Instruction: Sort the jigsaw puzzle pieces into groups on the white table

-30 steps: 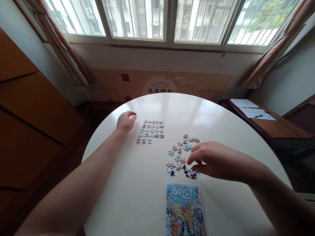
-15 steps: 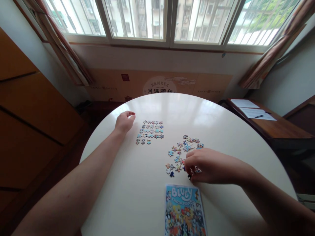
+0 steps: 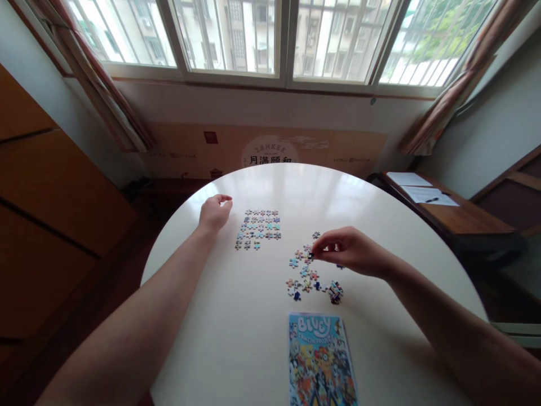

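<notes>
A bare lane runs from the far edge of the table point(image 3: 236, 316) between puzzle rows point(image 3: 261, 227) and loose puzzle pieces point(image 3: 305, 272); left hand point(image 3: 214, 213) obstructs the far-left edge, right forearm point(image 3: 422, 316) crosses the right edge

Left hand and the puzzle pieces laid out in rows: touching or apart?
Apart. The head view shows the left hand to the left of the rows of puzzle pieces, with white table visible between them.

L hand point(image 3: 215, 213) nr far-left rim of table point(image 3: 236, 338), fingers loosely curled, L arm point(image 3: 135, 316) stretched fwd. R hand point(image 3: 350, 251) over table's R half, thumb & fingertips pinched tgt, R forearm point(image 3: 435, 321) angled in.
</notes>
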`<act>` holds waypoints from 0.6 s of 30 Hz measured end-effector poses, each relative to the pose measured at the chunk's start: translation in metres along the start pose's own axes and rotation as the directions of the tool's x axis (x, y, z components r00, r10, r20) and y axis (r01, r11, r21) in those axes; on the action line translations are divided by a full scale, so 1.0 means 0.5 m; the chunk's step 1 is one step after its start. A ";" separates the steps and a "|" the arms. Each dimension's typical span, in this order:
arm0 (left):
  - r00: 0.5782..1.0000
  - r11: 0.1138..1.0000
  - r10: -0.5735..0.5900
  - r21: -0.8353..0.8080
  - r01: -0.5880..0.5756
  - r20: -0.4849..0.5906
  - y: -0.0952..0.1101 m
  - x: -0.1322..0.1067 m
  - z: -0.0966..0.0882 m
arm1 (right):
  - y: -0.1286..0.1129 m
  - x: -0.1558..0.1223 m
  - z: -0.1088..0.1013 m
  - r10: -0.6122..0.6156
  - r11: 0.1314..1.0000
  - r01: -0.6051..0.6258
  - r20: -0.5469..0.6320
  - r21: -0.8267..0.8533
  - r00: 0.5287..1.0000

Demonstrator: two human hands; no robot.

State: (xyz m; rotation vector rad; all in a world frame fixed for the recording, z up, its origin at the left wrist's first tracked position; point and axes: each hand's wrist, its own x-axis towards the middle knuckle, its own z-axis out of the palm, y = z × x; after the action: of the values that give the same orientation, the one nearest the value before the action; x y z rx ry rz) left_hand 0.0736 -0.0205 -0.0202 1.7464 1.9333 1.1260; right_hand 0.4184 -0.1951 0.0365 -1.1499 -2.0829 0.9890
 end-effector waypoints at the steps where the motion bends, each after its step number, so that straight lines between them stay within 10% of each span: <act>1: 1.000 1.000 -0.001 0.003 0.001 0.001 0.001 -0.001 -0.001 | -0.008 0.007 0.011 -0.014 0.999 0.014 0.004 -0.046 1.000; 18: 0.999 0.999 -0.002 0.054 0.001 0.035 -0.003 0.001 0.003 | -0.048 0.137 0.118 0.029 0.888 0.053 0.172 -0.457 0.985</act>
State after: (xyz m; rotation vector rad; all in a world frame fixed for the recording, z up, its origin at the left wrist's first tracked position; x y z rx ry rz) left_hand 0.0732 -0.0197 -0.0221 1.7800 1.9612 1.0444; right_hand 0.3305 -0.1634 0.0302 -1.3093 -2.5538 0.6161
